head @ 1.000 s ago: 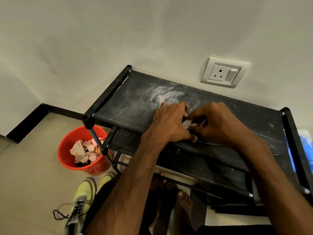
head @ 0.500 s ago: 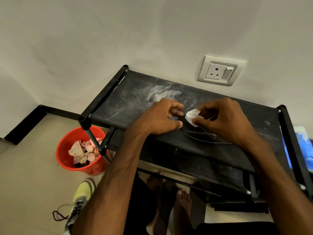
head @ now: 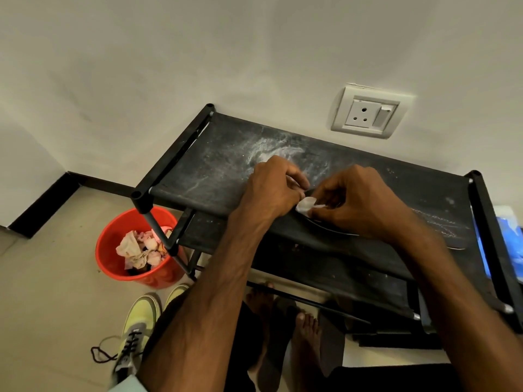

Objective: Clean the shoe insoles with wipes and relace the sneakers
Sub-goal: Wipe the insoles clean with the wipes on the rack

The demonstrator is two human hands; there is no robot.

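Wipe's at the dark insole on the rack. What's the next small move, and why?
Probably draw the small white wipe along the dark flat insole toward its right end: the right hand pinches the wipe at the left end, the left hand close beside, and the insole extends rightward along the black fabric rack.

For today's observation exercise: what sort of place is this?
Probably a corner of a home: a black shoe rack, a wall socket above it, yellow sneakers on the floor.

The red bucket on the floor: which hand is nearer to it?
Left. The left hand is above the shelf, to the right of the red bucket; the right hand, holding the white wipe, is farther right.
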